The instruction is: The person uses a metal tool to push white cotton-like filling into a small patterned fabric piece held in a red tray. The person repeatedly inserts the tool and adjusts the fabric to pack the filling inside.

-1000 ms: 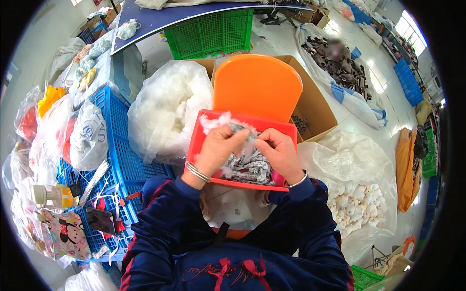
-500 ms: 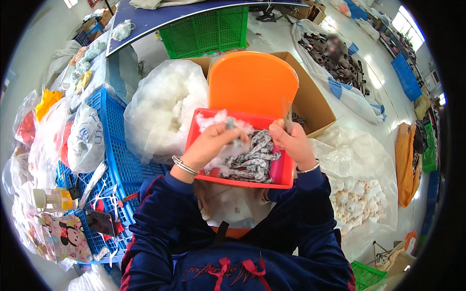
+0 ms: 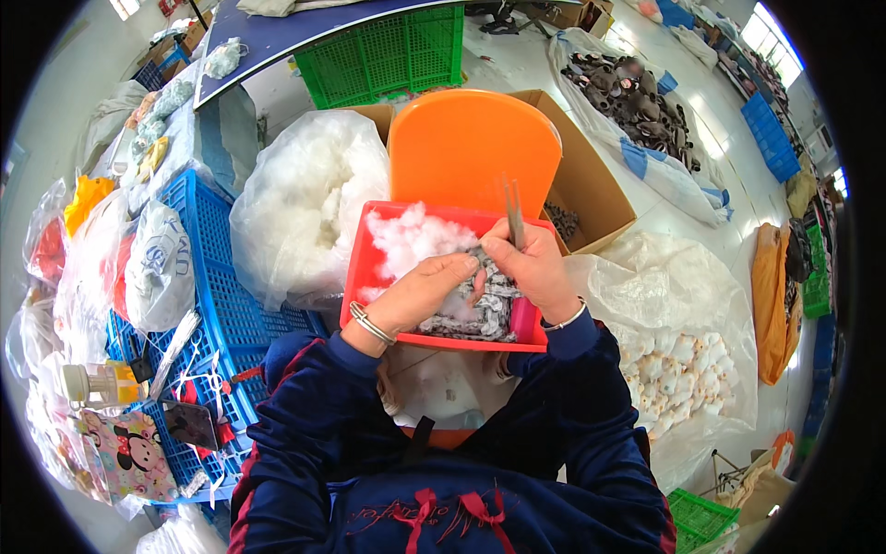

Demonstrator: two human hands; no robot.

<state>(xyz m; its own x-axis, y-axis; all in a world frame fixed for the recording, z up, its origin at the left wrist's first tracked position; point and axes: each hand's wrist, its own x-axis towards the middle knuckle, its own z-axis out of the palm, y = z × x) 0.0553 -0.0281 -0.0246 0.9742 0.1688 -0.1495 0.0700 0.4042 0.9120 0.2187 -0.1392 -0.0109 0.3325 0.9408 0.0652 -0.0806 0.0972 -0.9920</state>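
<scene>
Over a red bin (image 3: 354, 268), my two hands meet at the fingertips. My left hand (image 3: 426, 294) is closed on a small grey mottled fabric piece, mostly hidden by the fingers. My right hand (image 3: 535, 270) grips metal tweezers (image 3: 514, 214), whose two prongs point up and away from me; its fingertips touch the same piece. White fluffy stuffing (image 3: 415, 238) fills the bin's far left part. Beneath my hands lie several grey and white mottled fabric pieces (image 3: 461, 323), beside a pink block-like thing (image 3: 525, 320) at the bin's right side.
An orange chair (image 3: 475, 143) stands just beyond the bin, with a cardboard box (image 3: 598, 198) behind it. Bags of stuffing (image 3: 309, 198) and of small white pieces (image 3: 678, 379) flank me. Blue crates (image 3: 245, 319) are at left; a green crate (image 3: 378, 60) stands under the blue table.
My left hand has moved right and down, bringing the grey piece to my right hand. My right hand has shifted slightly left, tweezers still in it. The view has shifted a little.
</scene>
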